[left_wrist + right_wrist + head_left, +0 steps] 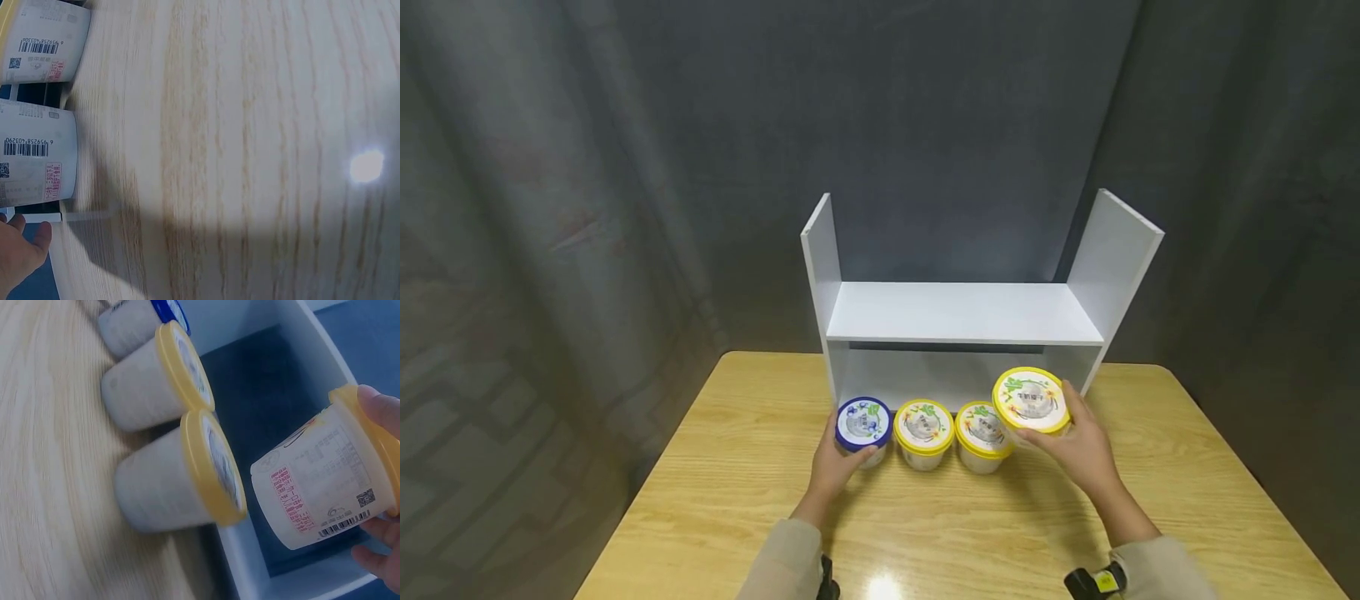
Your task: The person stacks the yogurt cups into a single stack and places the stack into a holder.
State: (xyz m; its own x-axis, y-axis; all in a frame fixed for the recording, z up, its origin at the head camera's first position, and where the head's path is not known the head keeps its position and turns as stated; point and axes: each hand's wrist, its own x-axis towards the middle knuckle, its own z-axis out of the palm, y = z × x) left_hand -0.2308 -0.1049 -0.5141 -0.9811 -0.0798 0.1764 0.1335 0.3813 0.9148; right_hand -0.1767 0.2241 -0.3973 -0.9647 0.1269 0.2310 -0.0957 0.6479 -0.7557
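Sleeves: beige cuffs [1161,571], nearest, well in front of the white shelf [962,312]; a black wrist device [1093,583] sits by the right one.
Wood table [737,475]: spreads before the shelf and past both its sides.
Left hand [833,462]: before the shelf's left end, thumb and fingers about the blue-lidded cup [863,423]; cannot tell whether it grips.
Right hand [1078,442]: before the shelf's right end, gripping a raised, tilted yellow-lidded cup [1030,398], thumb at the lid.
Cup row: on the table just before the shelf, blue-lidded leftmost, then the middle yellow cup [923,427] and the right yellow cup [982,429], all upright.
Backdrop: dark grey curtain [940,150] behind the shelf.
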